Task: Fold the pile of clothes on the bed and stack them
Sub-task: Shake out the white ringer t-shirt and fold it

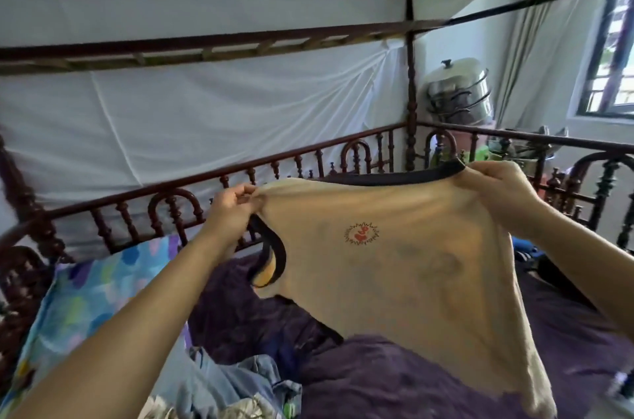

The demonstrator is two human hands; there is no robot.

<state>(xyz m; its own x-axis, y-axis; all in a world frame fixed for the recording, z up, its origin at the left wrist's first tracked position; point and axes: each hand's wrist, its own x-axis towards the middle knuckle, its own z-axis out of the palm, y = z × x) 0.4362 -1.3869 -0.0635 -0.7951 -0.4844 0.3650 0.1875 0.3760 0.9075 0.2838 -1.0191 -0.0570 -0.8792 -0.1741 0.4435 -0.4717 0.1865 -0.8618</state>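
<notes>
**Shirt held up over the bed, both hands on it**

Head cam, the only view there is. The shirt [394, 267] is up in the air over the bed [394, 381], spread out between both hands. It's pale yellow with dark trim at the collar and sleeve, and a small red logo in the middle. The left hand [233, 209] pinches one shoulder, fingers [245, 191] closed tight on the fabric. The right hand [497, 192] grips the other shoulder right next to the collar, its fingers curled round the cloth too. The hem hangs down toward the near right. The bed under it has a purple cover. The pile [236, 387] sits at the near edge, under the left arm, with denim on top. A blue patterned cloth [89, 295] lies on the left against the wooden rail [302, 152]. There's a white net [206, 102] behind the rail, a steel pot [459, 89] past the far corner, and a window [610, 51] far right.
</notes>
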